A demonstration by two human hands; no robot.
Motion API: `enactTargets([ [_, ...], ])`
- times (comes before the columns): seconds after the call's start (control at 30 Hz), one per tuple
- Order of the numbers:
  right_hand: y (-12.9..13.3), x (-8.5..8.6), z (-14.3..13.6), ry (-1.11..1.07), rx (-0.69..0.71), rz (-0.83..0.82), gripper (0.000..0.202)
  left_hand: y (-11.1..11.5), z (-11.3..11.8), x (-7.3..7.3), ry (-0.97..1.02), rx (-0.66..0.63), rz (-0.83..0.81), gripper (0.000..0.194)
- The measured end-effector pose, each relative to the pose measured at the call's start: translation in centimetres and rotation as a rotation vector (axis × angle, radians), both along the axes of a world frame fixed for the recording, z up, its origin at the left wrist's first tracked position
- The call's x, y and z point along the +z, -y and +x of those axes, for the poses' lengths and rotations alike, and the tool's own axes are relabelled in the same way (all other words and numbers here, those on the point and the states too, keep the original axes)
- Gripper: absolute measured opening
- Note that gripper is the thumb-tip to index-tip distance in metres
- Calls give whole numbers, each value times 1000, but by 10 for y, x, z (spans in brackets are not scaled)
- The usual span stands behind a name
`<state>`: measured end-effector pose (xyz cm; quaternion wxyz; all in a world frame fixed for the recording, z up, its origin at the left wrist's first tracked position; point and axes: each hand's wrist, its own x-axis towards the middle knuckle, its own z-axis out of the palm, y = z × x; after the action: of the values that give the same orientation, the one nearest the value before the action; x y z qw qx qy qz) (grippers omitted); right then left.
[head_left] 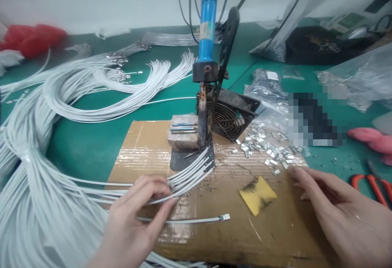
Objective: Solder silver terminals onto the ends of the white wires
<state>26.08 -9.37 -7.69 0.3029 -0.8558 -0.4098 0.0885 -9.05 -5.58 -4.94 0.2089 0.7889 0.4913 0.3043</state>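
My left hand (139,215) is closed round several thin white cables (192,178), whose free ends fan out toward a dark metal base plate (180,159). Below these, one white cable with a small silver connector (225,217) on its end lies across the cardboard (214,243). At the right, my right hand (333,206) has its fingers drawn together beside a scatter of small silver connectors (275,153); anything between the fingertips is hidden. Between the hands lies a yellow sponge (257,194) with blackened marks. A blue-handled soldering iron (208,18) stands upright, tip down, beside a grey block (183,137).
A small black fan (231,117) leans behind the iron. Large bundles of white cable (27,170) cover the left side of the green table (76,149). Red-handled pliers (372,186), a pink object (367,135) and plastic bags (364,80) lie to the right.
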Motion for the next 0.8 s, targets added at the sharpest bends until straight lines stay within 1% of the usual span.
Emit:
enactTargets([
  [0.07, -7, 7, -5, -52, 8, -48, 31, -3, -1, 3, 25, 6, -35, 14],
  [0.17, -17, 13, -11, -125, 53, -88, 33, -2, 2, 12, 31, 35, -108, 11],
  [0.23, -20, 14, -14, -148, 74, -94, 37, 1, 7, 20, 31, 74, -227, 9],
  [0.27, -20, 13, -15, -155, 81, -92, 39, 3, 11, 24, 34, 73, -299, 10],
  [0.33, -17, 11, -19, -166, 79, -64, 41, 6, 19, 30, 57, -11, -444, 17],
  [0.4, -12, 8, -26, -186, 62, -6, 43, 7, 28, 32, 106, -33, -559, 25],
  [0.43, -9, 6, -30, -200, 49, 26, 43, 7, 31, 31, 142, -20, -607, 28],
  [0.5, -5, 4, -42, -235, 38, 91, 43, 5, 36, 28, 235, 18, -689, 28],
  [0.53, -4, 5, -48, -262, 57, 126, 42, 4, 38, 26, 283, 34, -728, 27],
  [0.57, -4, 6, -55, -297, 106, 148, 40, 3, 39, 25, 325, 47, -765, 26],
  [0.63, -6, 12, -68, -388, 275, 152, 32, 0, 40, 24, 390, 73, -828, 23],
  [0.7, -10, 21, -81, -483, 442, 94, 25, -1, 41, 24, 445, 93, -870, 22],
  [0.73, -11, 26, -87, -529, 472, 69, 24, -2, 42, 24, 468, 100, -879, 23],
  [0.8, -12, 33, -98, -605, 489, 74, 26, -3, 43, 24, 512, 104, -884, 24],
])
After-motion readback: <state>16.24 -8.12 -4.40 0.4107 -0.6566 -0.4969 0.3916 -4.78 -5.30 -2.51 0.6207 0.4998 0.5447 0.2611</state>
